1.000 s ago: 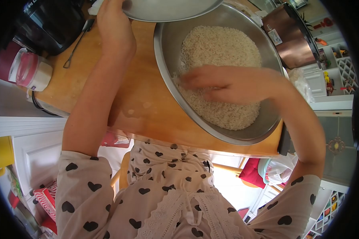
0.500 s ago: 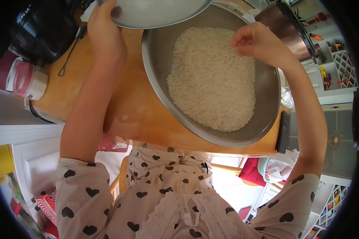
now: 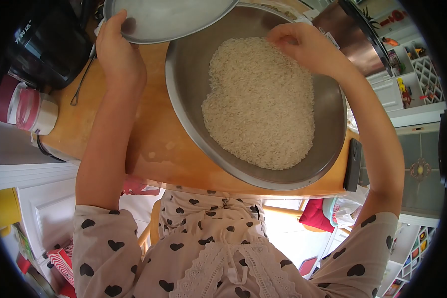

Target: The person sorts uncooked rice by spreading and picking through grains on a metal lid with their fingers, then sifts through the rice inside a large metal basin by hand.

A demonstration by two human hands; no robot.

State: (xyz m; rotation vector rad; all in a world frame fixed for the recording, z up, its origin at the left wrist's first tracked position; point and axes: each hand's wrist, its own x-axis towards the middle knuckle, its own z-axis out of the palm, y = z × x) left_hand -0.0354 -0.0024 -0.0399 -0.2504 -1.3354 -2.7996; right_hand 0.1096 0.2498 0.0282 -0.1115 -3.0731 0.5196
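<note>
A large stainless steel basin (image 3: 181,107) holds a broad heap of white rice (image 3: 263,104). At the top of the view, my left hand (image 3: 115,52) grips the rim of a shallow round metal pan (image 3: 171,22), thumb on its inner side. Something whitish lies in that pan, and its far part is cut off by the frame. My right hand (image 3: 305,47) hovers over the far edge of the rice, fingers curled together. Whatever sits between those fingertips is hidden.
A black appliance (image 3: 47,42) and a jar with a pink lid (image 3: 37,109) stand at the left of the wooden table (image 3: 151,154). A thin metal utensil (image 3: 82,82) lies near them. On the right are a copper-coloured pot (image 3: 352,37) and a dark phone-like object (image 3: 352,164).
The pan in my left hand has shifted left and slightly nearer. My right hand has also moved left over the rice, fingers still curled. The whole view has drifted a little.
</note>
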